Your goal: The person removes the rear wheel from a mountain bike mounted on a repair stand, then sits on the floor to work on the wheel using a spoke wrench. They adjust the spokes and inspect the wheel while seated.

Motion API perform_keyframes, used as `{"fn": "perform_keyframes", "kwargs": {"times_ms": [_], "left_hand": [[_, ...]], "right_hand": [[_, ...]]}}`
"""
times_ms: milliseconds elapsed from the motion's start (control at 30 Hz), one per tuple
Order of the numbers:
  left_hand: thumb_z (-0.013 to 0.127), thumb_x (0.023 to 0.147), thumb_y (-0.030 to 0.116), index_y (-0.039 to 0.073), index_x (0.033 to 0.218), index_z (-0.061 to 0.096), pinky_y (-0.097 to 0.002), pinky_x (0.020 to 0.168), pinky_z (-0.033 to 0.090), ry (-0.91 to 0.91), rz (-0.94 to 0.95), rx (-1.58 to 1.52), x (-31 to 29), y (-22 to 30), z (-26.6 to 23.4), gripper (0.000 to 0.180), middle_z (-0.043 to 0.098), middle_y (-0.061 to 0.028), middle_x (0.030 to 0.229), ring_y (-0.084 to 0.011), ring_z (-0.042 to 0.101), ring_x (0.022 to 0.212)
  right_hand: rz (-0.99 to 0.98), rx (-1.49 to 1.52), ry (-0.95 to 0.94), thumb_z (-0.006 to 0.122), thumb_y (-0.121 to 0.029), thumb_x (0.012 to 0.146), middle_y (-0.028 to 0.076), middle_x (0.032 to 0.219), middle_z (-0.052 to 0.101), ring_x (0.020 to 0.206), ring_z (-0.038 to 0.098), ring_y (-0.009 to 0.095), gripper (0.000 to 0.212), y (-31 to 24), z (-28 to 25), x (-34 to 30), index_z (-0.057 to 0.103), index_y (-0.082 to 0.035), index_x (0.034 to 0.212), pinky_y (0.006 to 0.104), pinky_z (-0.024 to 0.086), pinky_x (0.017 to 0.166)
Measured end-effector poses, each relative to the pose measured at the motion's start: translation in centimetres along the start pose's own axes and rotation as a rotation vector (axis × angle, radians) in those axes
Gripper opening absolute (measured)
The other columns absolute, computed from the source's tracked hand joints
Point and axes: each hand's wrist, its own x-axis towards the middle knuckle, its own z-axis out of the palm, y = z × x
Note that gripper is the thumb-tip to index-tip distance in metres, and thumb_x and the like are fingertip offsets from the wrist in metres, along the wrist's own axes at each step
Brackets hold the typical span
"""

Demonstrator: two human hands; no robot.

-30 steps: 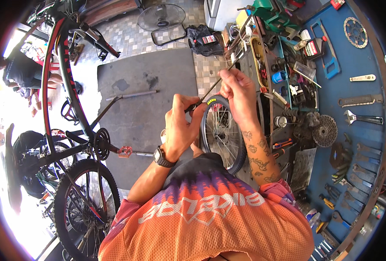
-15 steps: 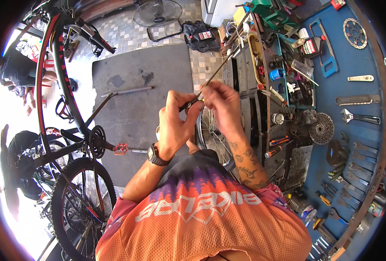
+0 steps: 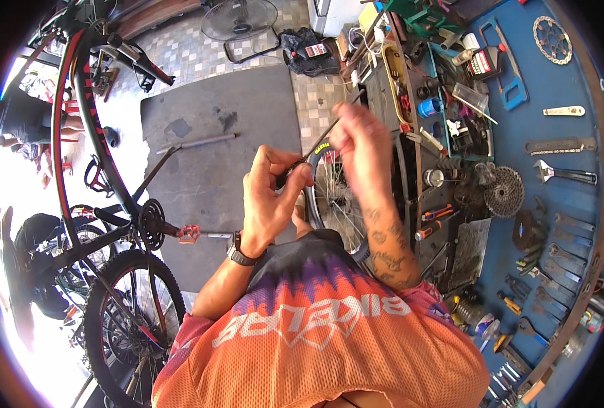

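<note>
Out in front of my body, my left hand (image 3: 269,190) pinches a small dark part (image 3: 290,170) between thumb and fingers. Most of that part is covered by the fingers, so its kind cannot be made out. From it a thin dark rod or cable (image 3: 324,141) slants up to the right. My right hand (image 3: 364,143), slightly blurred, is closed around this thin length farther along, apart from the left hand. Beneath the hands a bicycle wheel (image 3: 339,197) with a black tyre shows partly.
At left stands a bicycle (image 3: 91,122) with a red pedal (image 3: 189,234). A dark mat (image 3: 200,170) covers the floor, with a fan (image 3: 239,20) beyond. On the right, a cluttered bench (image 3: 451,204) meets a blue tool board (image 3: 519,136) bearing wrenches. Another person (image 3: 33,112) is at far left.
My right hand has moved up and to the right along the thin length, away from my left hand. The left hand keeps its pinch and has barely shifted.
</note>
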Motion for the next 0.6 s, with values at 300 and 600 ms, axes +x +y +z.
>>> {"fn": "perform_keyframes", "kwargs": {"times_ms": [300,600], "left_hand": [[0.067,0.103,0.004,-0.001,0.109,0.052,-0.0277,0.073,0.057,0.0,-0.113,-0.121,0.7,0.6,0.8,0.017,0.072,-0.0121,0.09,-0.0146,0.071,0.082],[0.066,0.104,0.007,-0.001,0.111,0.052,-0.0311,0.073,0.06,-0.036,-0.22,-0.353,1.8,0.2,1.6,0.017,0.071,-0.0123,0.091,-0.016,0.071,0.08]], "right_hand": [[0.084,0.174,-0.015,0.071,-0.018,0.104,-0.002,0.079,0.059,0.068,0.051,0.006,0.024,2.2,-0.5,-1.3,0.072,0.004,0.114,0.0242,0.042,0.063],[-0.011,-0.257,-0.046,0.076,-0.023,0.099,-0.003,0.076,0.063,0.065,0.051,0.004,0.022,0.7,-0.3,-2.2,0.077,-0.001,0.103,0.0232,0.041,0.059]]}}
